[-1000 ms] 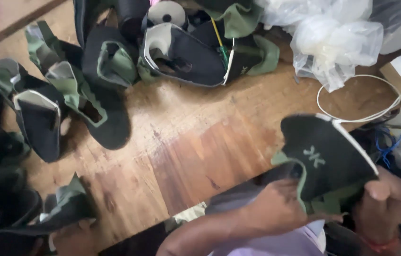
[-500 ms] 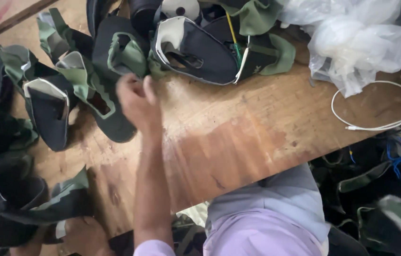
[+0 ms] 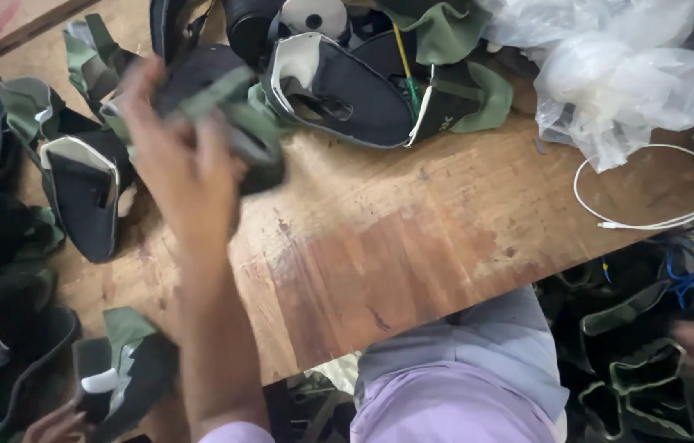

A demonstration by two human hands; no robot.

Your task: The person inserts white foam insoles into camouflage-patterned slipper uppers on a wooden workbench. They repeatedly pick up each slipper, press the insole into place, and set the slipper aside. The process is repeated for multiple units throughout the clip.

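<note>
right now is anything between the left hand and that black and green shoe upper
Nothing visible does. The left hand is closed right on the shoe upper, holding it above the wooden table.

Worn, scuffed wooden table (image 3: 412,238) — matt, with rubbed pale patches; black and green shoe upper (image 3: 224,107) of matt cloth; crinkled glossy clear plastic bags (image 3: 617,74); smooth white cable (image 3: 650,221).

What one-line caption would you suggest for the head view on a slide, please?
Left hand grips a black-and-green shoe upper above a worn wooden table crowded with similar uppers.
</note>
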